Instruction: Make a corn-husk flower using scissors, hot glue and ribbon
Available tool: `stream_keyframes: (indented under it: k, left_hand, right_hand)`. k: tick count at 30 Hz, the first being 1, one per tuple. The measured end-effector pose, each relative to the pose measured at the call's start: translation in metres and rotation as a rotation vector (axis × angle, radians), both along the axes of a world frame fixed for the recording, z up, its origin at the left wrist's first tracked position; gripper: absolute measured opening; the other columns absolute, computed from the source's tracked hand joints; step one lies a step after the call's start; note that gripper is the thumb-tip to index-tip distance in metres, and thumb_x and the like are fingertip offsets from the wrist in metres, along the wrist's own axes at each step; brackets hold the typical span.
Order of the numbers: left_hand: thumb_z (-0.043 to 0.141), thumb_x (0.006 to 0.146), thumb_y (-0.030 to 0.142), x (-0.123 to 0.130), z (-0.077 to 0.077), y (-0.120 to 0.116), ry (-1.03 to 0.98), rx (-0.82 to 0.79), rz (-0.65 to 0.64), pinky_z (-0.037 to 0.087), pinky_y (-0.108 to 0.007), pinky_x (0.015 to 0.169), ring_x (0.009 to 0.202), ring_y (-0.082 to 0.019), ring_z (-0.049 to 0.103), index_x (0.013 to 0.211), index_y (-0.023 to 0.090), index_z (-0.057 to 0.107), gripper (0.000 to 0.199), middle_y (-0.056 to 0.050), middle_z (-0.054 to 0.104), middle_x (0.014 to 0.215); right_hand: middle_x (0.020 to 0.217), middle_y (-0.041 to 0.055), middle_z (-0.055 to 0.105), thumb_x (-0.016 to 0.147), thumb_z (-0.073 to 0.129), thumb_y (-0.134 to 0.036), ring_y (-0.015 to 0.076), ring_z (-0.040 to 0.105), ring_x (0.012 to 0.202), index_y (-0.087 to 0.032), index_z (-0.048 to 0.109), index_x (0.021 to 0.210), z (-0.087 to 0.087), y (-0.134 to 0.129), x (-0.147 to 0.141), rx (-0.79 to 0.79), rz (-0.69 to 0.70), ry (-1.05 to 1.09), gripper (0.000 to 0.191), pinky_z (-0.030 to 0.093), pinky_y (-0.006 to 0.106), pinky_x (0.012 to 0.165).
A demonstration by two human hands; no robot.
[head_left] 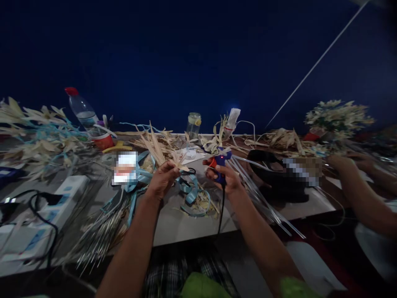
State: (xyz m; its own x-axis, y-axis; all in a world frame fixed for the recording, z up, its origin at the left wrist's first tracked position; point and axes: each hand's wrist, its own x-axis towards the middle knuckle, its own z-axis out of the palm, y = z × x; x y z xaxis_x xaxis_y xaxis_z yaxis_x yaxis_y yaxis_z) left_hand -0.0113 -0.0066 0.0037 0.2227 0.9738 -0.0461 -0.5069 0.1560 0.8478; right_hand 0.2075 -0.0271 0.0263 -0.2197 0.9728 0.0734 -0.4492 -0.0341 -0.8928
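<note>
My left hand [163, 179] pinches a small pale flower of dried husk [180, 162] near the middle of the table. To its right, my right hand [225, 176] is wrapped round a blue glue gun [223, 157] with an orange trigger and a small red light. The gun's black cord [221, 211] hangs down over the table edge. Between and below my hands lie a curled light-blue ribbon [190, 194] and dark-handled scissors [187, 171], partly hidden. Behind my left hand, pale husk strips [151, 145] lie in a heap.
White power strips [62, 207] and thin wires [101, 231] lie left. Clear rods [266, 198] and a black object [276, 178] are right. A bottle [82, 109], glass jar [194, 124] and husk flowers [338, 118] stand behind. Another person's arm [356, 190] reaches in at right.
</note>
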Motion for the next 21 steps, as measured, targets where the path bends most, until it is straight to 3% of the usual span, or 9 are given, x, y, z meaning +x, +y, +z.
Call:
stream_keyframes:
  k: [5,14,21]
  left_hand:
    - [0.076,0.056,0.027,-0.001,0.001,0.001,0.031,0.003,0.019,0.032,-0.018,0.049,0.056,-0.009,0.053,0.069,0.015,0.053,0.029,0.003,0.057,0.057]
    - [0.074,0.058,0.021,-0.002,-0.008,0.008,0.086,0.046,0.071,0.039,-0.023,0.061,0.059,-0.009,0.054,0.066,0.015,0.055,0.021,0.003,0.057,0.057]
    - [0.073,0.060,0.023,-0.004,-0.007,0.005,0.174,0.061,0.053,0.037,-0.022,0.058,0.058,-0.009,0.053,0.068,0.015,0.057,0.020,0.001,0.059,0.060]
  right_hand:
    - [0.085,0.0046,0.060,0.070,0.062,-0.028,0.0069,0.042,0.054,-0.017,0.061,0.085,0.007,-0.004,0.004,0.178,0.012,-0.226,0.019,0.034,0.023,0.051]
    - [0.086,0.0042,0.062,0.070,0.064,-0.034,0.0104,0.050,0.061,-0.018,0.063,0.085,-0.003,-0.013,0.019,0.165,-0.017,-0.354,0.021,0.042,0.025,0.058]
    - [0.082,0.0050,0.065,0.071,0.062,-0.036,0.0165,0.059,0.076,-0.016,0.064,0.082,0.006,-0.015,0.018,0.195,0.029,-0.679,0.023,0.047,0.030,0.074]
